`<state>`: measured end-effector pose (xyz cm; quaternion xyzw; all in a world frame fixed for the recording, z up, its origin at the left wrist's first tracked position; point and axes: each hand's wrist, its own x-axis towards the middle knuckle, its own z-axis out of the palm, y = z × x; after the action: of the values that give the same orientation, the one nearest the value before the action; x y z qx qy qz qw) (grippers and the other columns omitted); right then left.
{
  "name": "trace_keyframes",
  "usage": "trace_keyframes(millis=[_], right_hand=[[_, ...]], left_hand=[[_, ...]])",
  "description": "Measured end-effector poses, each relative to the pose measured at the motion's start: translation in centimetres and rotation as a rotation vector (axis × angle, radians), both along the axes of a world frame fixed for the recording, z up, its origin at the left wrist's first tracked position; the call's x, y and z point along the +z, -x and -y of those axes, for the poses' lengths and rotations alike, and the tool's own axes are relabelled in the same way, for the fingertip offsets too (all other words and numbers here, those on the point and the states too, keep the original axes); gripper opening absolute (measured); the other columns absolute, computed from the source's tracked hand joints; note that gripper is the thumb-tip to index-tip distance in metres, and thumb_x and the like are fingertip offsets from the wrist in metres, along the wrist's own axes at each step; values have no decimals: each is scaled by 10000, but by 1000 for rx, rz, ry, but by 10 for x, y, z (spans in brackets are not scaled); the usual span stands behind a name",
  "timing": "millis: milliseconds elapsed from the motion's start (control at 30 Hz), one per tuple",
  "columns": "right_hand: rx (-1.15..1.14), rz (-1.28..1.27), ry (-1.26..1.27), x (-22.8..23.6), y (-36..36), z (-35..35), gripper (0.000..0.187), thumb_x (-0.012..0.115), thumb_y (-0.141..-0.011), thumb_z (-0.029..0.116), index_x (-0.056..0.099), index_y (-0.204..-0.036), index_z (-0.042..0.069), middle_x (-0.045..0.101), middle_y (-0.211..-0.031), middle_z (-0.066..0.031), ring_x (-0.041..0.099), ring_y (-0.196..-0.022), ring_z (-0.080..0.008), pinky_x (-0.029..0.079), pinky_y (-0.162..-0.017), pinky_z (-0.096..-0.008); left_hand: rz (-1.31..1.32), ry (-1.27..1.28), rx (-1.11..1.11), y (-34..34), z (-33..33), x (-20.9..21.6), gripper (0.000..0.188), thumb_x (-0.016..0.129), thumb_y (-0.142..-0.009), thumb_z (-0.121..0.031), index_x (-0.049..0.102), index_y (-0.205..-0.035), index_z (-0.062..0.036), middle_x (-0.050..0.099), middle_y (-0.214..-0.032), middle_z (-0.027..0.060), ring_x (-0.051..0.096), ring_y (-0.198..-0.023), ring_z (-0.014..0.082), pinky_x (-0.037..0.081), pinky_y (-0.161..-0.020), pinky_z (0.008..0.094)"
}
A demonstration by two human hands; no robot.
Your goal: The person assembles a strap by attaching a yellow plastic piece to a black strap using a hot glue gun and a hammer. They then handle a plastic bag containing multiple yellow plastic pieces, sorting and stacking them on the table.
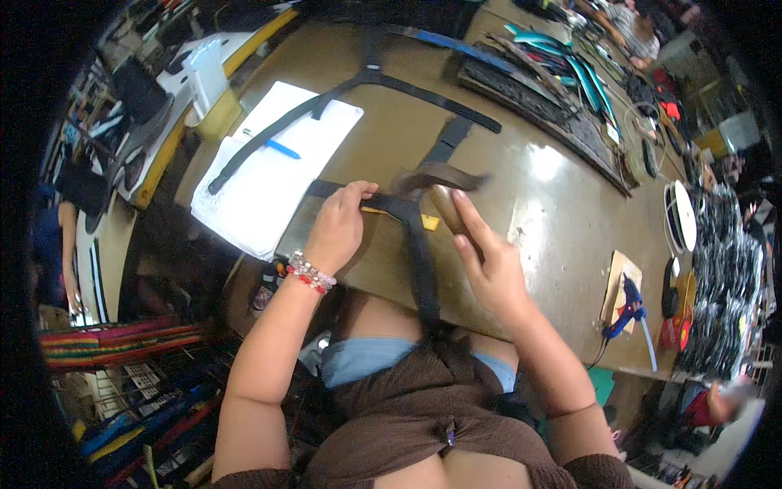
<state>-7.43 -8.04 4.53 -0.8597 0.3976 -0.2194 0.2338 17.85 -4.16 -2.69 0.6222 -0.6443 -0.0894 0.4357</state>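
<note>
A black Y-shaped strap piece (419, 261) lies across the near edge of the table, with one tail hanging toward my lap. My left hand (342, 216) is closed on its left arm, thumb and fingertips pressed together on the strap. Over the strap's junction, my right hand (489, 265) grips a wooden-handled tool (448, 208). Motion blurs the tool's dark, curved head, so its exact kind is unclear. A small yellow piece (429, 222) shows beside the junction. Farther up the table lies another black Y-shaped strap (371, 76), one arm resting over white papers.
White papers (277, 187) with a blue pen (283, 149) lie left. A blue glue gun (627, 310) rests at the right edge, below a white spool (681, 216). A dark board (529, 90) and teal strips (546, 39) are at the back. Other people work nearby.
</note>
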Motion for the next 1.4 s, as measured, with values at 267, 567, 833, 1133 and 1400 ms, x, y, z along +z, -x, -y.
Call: trace_keyframes(millis=[267,567,833,1133,1400], right_hand=[[38,-171,109,1,-17,-4,545,579,-950,336,393,-1460,380,641,-777,-141,657,-650,-357,543,-564,-456],[-9,34,-11,1,-16,-10,545,604,-940,242,426,-1448,331,689,-983,-194,669,-754,-421,544,-709,-507],[-104,-75,-212,2,-14,-8,568,555,-970,254,347,-1488,359,672,-1047,-237,663,-879,-449,542,-756,-510],[-160,-233,-21,9,-30,10,593,550,-968,298,302,-1499,390,663,-848,-260,658,-770,-453,535,-671,-531],[-184,-193,-60,-3,-34,13,575,554,-966,314,325,-1487,396,668,-824,-225,665,-745,-430,541,-654,-516]], left_hand=[[-2,-49,-29,-8,4,-2,347,453,-782,153,512,-1093,11,627,-1056,174,623,-1018,333,496,-912,416],[81,66,-53,-5,4,2,260,510,-769,106,548,-1004,1,617,-971,172,609,-937,371,496,-836,444],[166,-61,-100,-4,-2,11,305,541,-796,41,621,-1076,-48,587,-1132,140,586,-1054,337,479,-918,424],[472,-66,-170,3,-9,13,559,632,-773,-40,601,-1292,-247,546,-1251,102,515,-1166,320,442,-983,453],[551,-101,-173,7,-9,14,533,651,-767,-53,623,-1269,-229,550,-1234,67,503,-1167,296,444,-972,451]])
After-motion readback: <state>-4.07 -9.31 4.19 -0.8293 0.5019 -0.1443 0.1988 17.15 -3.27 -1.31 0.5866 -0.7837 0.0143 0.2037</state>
